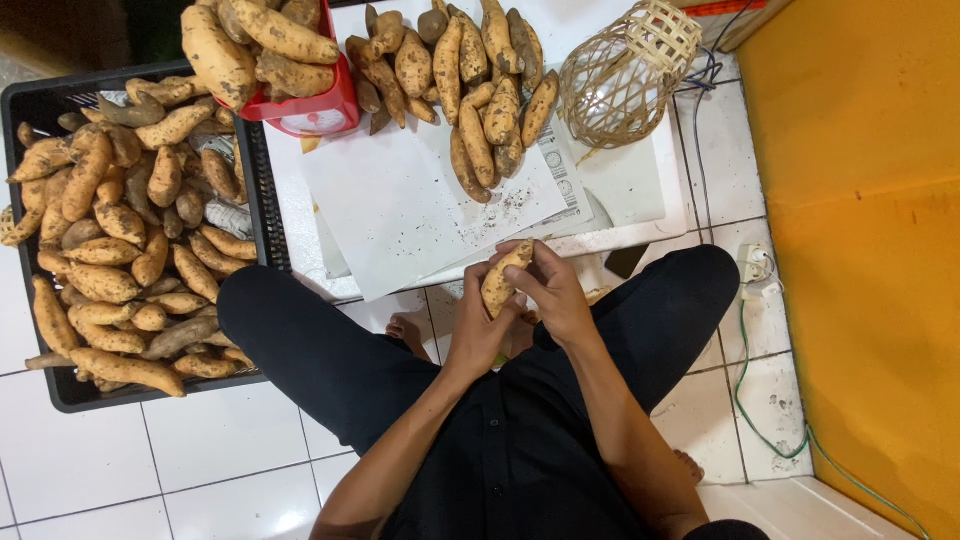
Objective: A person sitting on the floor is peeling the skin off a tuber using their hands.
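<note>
The person sits cross-legged on a white tiled floor (200, 450). Both hands meet in front of the body, over the near edge of a white sheet (400, 210).

Left hand (478, 335): curled from below around the lower half of one sweet potato (500, 280), fingers closed on it. Right hand (555, 290): over the upper end of the same tuber, fingers bent against its skin, thumb near the tip; the grip looks light, more a rub or pick than a clamp. The tuber stands roughly upright, tilted a little to the right, held clear of the sheet.

Surroundings: a black crate (40, 100) at the left, full of sweet potatoes; a red scale (315, 110) with more heaped on its pan; a separate pile (470, 70) on the far part of the sheet; a woven basket (625, 70) lying beside that pile. Dark crumbs dot the sheet.

Judgement: the step in hand appears to be cleaning or checking this one tuber, with soil falling on the sheet. The next move would call for turning the tuber in the left hand so the unrubbed side faces the right fingers, and a firm lower grip to keep it from slipping.
</note>
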